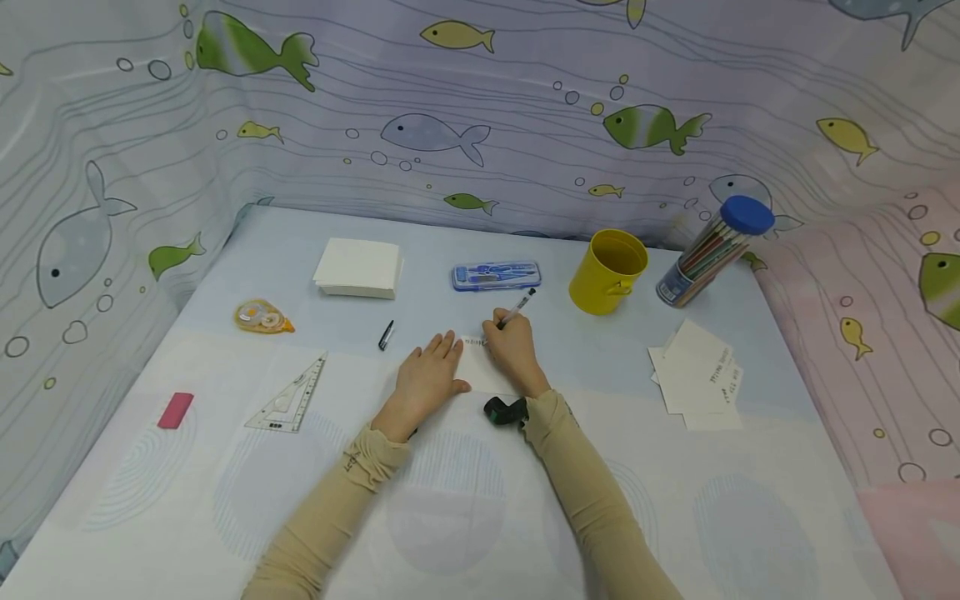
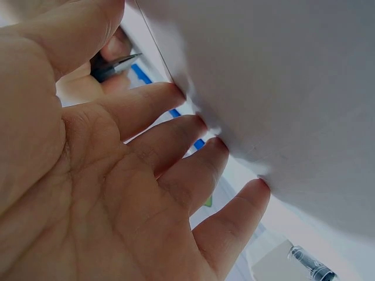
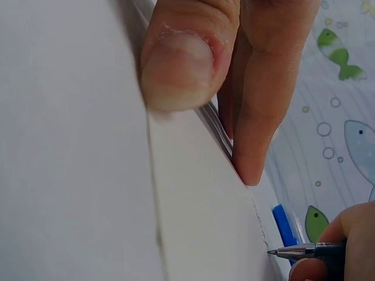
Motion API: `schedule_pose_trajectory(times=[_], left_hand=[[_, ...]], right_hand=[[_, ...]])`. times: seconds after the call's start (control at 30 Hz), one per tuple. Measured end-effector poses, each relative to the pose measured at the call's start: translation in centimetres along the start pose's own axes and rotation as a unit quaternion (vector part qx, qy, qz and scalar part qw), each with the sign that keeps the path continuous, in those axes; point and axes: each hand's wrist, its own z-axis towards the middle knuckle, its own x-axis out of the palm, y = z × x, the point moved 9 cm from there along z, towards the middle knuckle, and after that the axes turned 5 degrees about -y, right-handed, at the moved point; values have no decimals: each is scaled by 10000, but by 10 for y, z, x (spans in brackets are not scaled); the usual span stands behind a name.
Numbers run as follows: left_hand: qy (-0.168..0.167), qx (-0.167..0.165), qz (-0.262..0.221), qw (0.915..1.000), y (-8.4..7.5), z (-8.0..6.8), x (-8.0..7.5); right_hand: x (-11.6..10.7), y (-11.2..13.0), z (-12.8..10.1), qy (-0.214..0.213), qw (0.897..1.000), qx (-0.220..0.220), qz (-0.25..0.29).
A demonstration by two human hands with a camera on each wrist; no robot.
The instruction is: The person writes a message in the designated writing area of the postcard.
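The left hand (image 1: pixel 426 379) lies flat on the white card (image 1: pixel 480 371) at the middle of the desk (image 1: pixel 525 517), its fingers (image 2: pixel 170 140) straight and slightly apart, apparently pinning the card so it does not slide under the writing. The right hand (image 1: pixel 512 350) pinches one pen (image 1: pixel 516 310) between thumb and curled fingers, the tip (image 3: pixel 273 252) touching the card's far edge just past a short line of script. The pen's black cap (image 1: pixel 386 334) lies alone just left of the hands, off so the tip is free.

Behind the hands, one stack of blank cards (image 1: pixel 358 267), one blue geometry case (image 1: pixel 496 276), one yellow cup (image 1: pixel 607 272) and one tube of coloured pencils (image 1: pixel 712 250) stand in a row. To the right lies a loose pile of written cards (image 1: pixel 701 379); how many I cannot tell. On the left are one correction tape (image 1: pixel 262 317), one set square (image 1: pixel 291 396) and one pink eraser (image 1: pixel 176 410).
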Motion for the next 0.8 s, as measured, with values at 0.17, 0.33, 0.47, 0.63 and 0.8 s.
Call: schedule_pose_trajectory(times=[0.17,0.33,0.47,0.63,0.8], left_hand=[[18,2,-3,10000,0,0,-1],[23,2,15,10000,0,0,0],[5,-17,17,10000,0,0,0],[1,10,-21,10000,-1,0,2],[2,0,8,10000,0,0,3]], right_hand=[[1,0,1,51,10000,49,5],[0,0,0,20,9999,18,101],[-6,-1,-1,-235,9979,38,610],[-9,-5,-4,-414,9970,71,649],[-8,-8,-3,-432,9976,114,531]])
